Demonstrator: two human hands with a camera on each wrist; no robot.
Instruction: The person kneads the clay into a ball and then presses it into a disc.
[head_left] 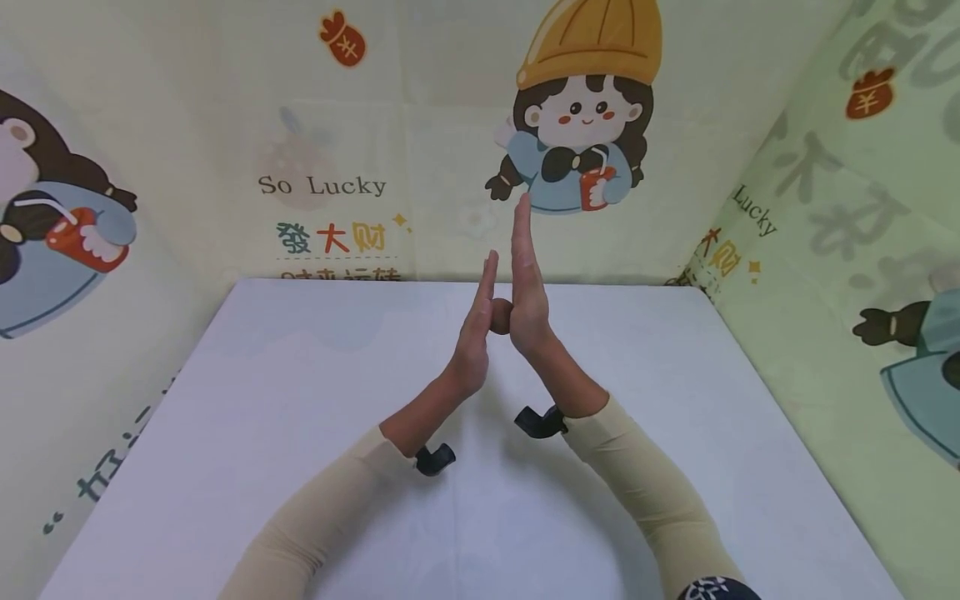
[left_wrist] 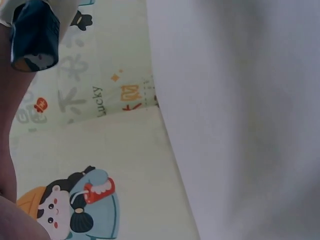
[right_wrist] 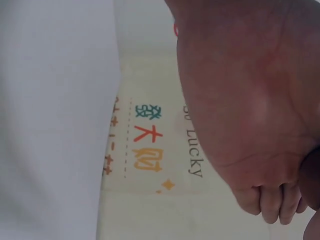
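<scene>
Both hands raised above the white table [head_left: 300,433], wrists lifted off its surface, over the table's far half.

Left hand [head_left: 474,333]: flat, fingers straight and together, pointing up toward the back wall; palm faces the right hand. Holds nothing by curled fingers.

Right hand [head_left: 527,292]: same pose, fingers straight, reaching higher than the left; palm faces the left hand.

Between the two palms, near the thumb bases, a small round brownish thing [head_left: 500,316] shows, touching both hands. Cannot tell whether it is an object or a thumb.

Beige sleeves [head_left: 645,479] cover both forearms. Black wrist mounts [head_left: 540,422] hang under each wrist, above the table.

Behind the table: cartoon wall cloth [head_left: 577,125], girl in yellow hat
</scene>
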